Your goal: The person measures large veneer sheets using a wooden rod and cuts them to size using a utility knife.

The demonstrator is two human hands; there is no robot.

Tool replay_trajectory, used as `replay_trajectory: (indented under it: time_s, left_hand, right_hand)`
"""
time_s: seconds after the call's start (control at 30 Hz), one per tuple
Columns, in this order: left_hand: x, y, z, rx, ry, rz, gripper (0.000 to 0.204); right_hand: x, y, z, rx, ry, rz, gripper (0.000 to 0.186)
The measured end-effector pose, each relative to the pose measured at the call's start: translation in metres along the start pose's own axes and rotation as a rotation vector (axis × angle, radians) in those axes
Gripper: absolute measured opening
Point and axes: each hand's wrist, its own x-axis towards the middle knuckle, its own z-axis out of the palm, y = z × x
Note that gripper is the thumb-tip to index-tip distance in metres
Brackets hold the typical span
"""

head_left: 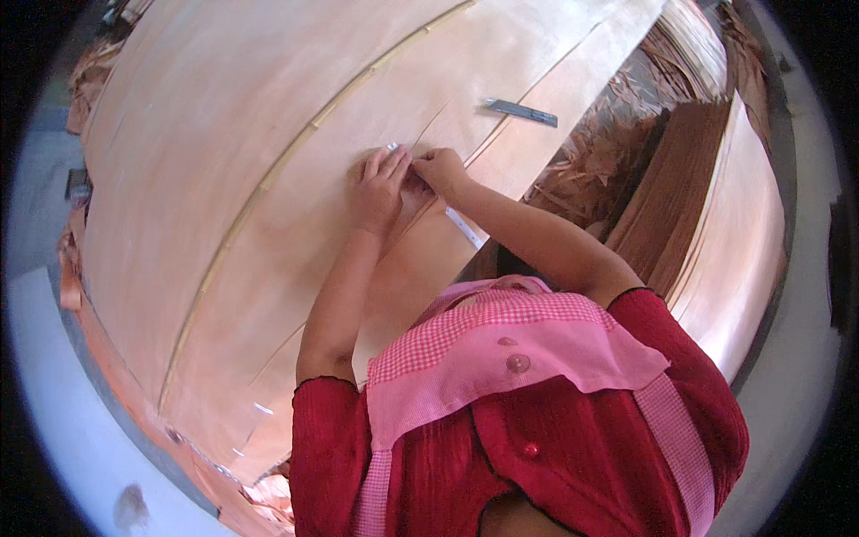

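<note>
Large pale veneer sheets [268, 134] lie stacked flat in front of me. Both hands meet over a seam in the top sheet. My left hand [380, 183] lies on the veneer with its fingers together, and the fingertips pinch the small white end of a tape strip [465, 228]. My right hand [438, 170] is curled shut right beside it, touching the left fingers and pressing on the same strip. The strip runs down and to the right, under my right wrist. What lies under the palms is hidden.
A grey flat metal blade [522, 111] rests on the veneer beyond my right hand. Darker brown veneer sheets [680, 197] and curled veneer scraps [591, 170] are piled to the right. A thin pale slat [268, 179] crosses the top sheet diagonally. Grey floor [54, 376] shows at lower left.
</note>
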Motion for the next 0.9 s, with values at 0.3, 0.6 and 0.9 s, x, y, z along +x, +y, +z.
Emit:
replay_trajectory:
  time_s: [0.3, 0.6, 0.9]
  left_hand:
    - [-0.006, 0.012, -0.019, 0.265, -0.108, -0.238, 0.043]
    - [0.021, 0.226, -0.031, -1.032, 0.724, -1.201, 0.044]
    - [-0.182, 0.214, -0.161, -0.78, 1.654, -1.287, 0.015]
  right_hand:
    - [0.008, -0.064, -0.105, -0.686, -0.626, -0.375, 0.02]
    - [-0.085, -0.055, -0.168, -0.248, -0.965, -0.157, 0.013]
    - [0.05, -0.005, -0.24, -1.028, -0.129, -0.682, 0.034]
